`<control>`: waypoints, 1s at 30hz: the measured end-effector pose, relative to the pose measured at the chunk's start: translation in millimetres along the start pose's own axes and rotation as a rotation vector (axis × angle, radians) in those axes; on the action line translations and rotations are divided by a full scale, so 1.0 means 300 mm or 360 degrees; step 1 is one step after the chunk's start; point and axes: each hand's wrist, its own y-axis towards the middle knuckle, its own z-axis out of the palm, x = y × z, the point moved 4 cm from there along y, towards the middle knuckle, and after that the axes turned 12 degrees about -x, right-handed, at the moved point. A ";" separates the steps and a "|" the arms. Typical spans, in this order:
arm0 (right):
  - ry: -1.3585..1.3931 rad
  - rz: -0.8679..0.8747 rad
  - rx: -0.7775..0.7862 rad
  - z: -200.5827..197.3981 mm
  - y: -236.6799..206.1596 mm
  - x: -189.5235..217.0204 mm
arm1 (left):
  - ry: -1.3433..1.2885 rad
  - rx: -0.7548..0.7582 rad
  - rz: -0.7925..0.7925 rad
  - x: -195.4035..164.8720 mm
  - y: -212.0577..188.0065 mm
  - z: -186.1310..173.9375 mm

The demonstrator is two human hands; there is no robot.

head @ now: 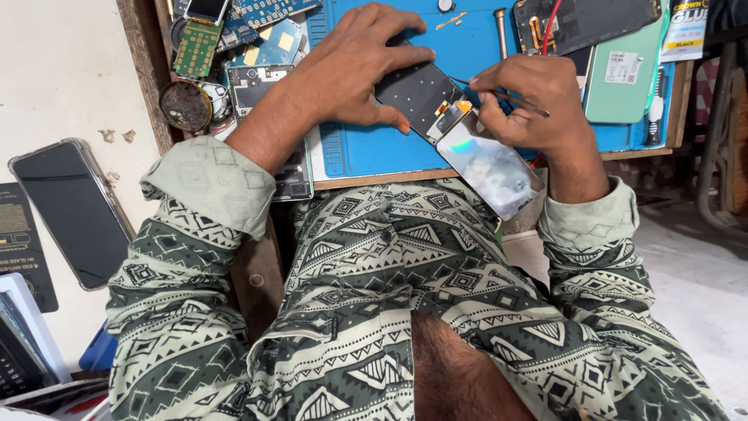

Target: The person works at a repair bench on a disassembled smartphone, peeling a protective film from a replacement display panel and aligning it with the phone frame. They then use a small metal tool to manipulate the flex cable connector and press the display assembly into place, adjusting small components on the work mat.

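My left hand (pixel 354 66) presses down on a dark phone body (pixel 417 90) lying on a blue work mat (pixel 374 152). My right hand (pixel 530 101) grips thin metal tweezers (pixel 499 95), their tip touching the orange flex connector (pixel 460 107) at the phone's lower end. A shiny screen panel (pixel 491 168) hangs off that end, tilted out past the table's front edge.
Circuit boards (pixel 257 31) and round metal parts (pixel 185 105) crowd the table's left side. An opened phone and a green back cover (pixel 623 78) lie at the right. A dark phone screen (pixel 74 210) rests on a white surface at the left. Patterned clothing fills the foreground.
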 end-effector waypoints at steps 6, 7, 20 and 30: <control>0.0022 0.0001 0.0031 0.004 -0.005 -0.006 | 0.0060 0.0024 -0.0066 0.006 0.006 0.010; 0.0023 0.0001 0.0031 0.005 -0.006 -0.007 | 0.0063 0.0027 -0.0065 0.007 0.006 0.011; -0.0013 -0.0055 -0.0001 0.016 -0.010 0.000 | 0.0102 0.0029 -0.0038 0.012 -0.003 0.026; -0.0022 -0.0036 0.0008 0.014 -0.006 0.011 | 0.0119 0.0060 -0.0044 0.014 -0.002 0.031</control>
